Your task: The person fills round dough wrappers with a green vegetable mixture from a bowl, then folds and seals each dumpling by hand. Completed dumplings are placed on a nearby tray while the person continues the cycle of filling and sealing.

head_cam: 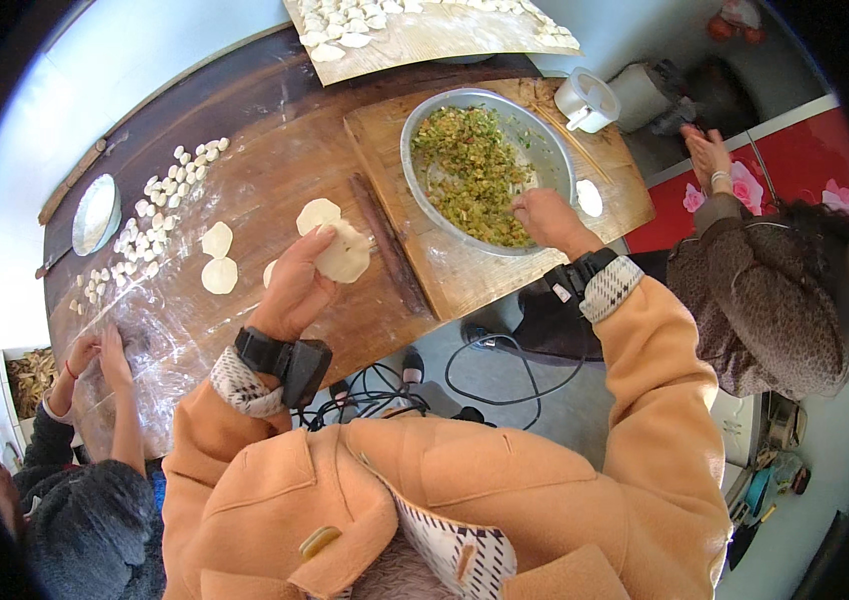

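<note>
My left hand holds a round dough wrapper, with the thumb on top of it. Another wrapper lies on the table partly behind it. My right hand reaches over the near right rim of a large metal basin. Its bent fingertips are at the chopped green vegetable filling; whether they grip something is hidden. A dark rolling pin lies between my hands, along the left edge of a wooden board that carries the basin.
Two wrappers, many dough pieces and a bowl of white flour sit left. Chopsticks and a metal container are right. Dumplings fill a board behind. People stand on both sides; cables cross the floor.
</note>
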A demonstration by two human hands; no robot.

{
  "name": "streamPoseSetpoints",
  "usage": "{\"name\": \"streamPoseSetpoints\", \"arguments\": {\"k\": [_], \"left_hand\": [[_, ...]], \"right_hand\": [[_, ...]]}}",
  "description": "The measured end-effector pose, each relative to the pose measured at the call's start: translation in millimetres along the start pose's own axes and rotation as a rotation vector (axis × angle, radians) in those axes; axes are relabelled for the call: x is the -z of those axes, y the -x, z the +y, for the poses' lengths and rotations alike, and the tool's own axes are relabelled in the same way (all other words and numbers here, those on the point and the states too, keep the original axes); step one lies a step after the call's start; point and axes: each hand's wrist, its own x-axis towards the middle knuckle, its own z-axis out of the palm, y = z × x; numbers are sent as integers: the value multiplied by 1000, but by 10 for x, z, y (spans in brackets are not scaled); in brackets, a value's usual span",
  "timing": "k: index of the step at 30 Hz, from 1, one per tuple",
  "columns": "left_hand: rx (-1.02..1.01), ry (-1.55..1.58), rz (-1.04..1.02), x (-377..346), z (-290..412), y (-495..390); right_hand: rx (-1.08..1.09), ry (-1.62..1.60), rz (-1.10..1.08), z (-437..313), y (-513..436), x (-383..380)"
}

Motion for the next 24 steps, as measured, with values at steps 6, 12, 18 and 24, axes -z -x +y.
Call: {"name": "streamPoseSetpoints", "arguments": {"k": [6,12,18,24], "left_hand": [[-4,-97,15,-292,-48,-250],[87,47,-96,-565,-214,-683],[2,-17,-10,-906,-521,-1179],[17,124,-11,-1120,-742,-1360]], "right_hand": [[-107,-257,-68,252,1,50],[-265,-690,32,232,245,250],[-399,-1111,-24,6,463,495],[-359,-1006,223,-269,518,313]]}}
